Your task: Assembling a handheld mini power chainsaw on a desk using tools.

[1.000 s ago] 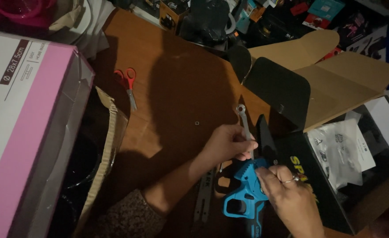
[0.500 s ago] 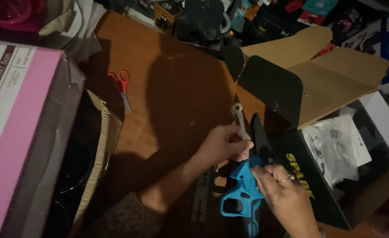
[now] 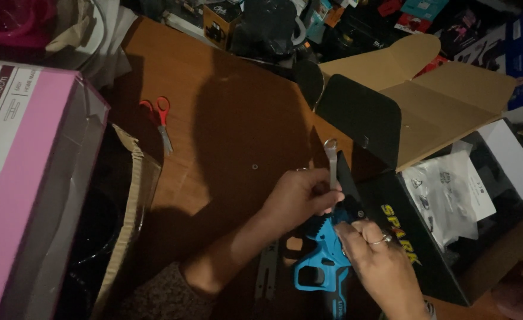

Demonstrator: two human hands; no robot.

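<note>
Dim light fell over the cluttered wooden bench (image 3: 226,130). Your left hand (image 3: 297,198) was closed around a metal wrench (image 3: 331,163), held upright above the blue power tool (image 3: 320,261) near the bench's front edge, while your right hand (image 3: 374,261) gripped that tool beside the open black box (image 3: 451,237).

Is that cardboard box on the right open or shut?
Open. The cardboard box has its flaps folded back and up, and a plastic bag with paper sheets shows inside its dark interior.

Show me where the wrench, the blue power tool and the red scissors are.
wrench (image 3: 331,159), head view, on its shaft below the ring end.
blue power tool (image 3: 319,261), head view, on its handle body.
red scissors (image 3: 160,115), head view, near the handles.
</note>
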